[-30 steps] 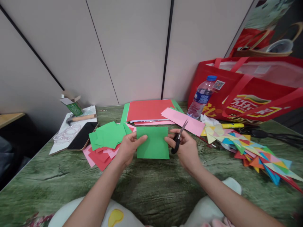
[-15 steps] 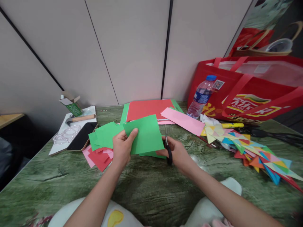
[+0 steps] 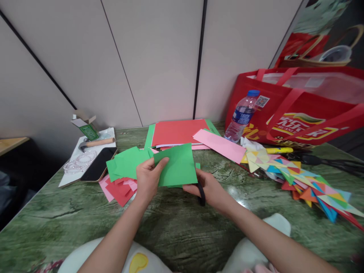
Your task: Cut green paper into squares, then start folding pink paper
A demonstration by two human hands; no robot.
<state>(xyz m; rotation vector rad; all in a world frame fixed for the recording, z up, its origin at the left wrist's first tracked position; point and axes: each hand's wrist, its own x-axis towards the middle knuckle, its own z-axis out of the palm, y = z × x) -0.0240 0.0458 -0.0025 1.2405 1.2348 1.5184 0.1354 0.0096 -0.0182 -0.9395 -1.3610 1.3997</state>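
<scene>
A green paper sheet (image 3: 179, 167) is pinched in my left hand (image 3: 148, 177), with the thumb on its face near the left edge. My right hand (image 3: 209, 186) grips the black handle of the scissors (image 3: 202, 195) at the sheet's lower right corner; the blades are hidden behind the paper. Left of my left hand lie several green paper pieces (image 3: 125, 163), overlapping red and pink pieces (image 3: 119, 189). Part of another green piece shows below and behind the held sheet. Behind my hands is a stack with a red sheet (image 3: 180, 132) on top, and a pink strip (image 3: 218, 145) rests at its right.
A phone (image 3: 99, 164), hammer (image 3: 99, 143), beads (image 3: 81, 161) and open green box (image 3: 89, 131) are at the left. On the right stand a water bottle (image 3: 241, 115) and a red bag (image 3: 298, 110), with folded colourful paper (image 3: 307, 178) in front.
The scissors' blades, visible upright before at the sheet's right edge, are now hidden behind it. My right hand has turned slightly, and the held sheet has shifted a little lower.
</scene>
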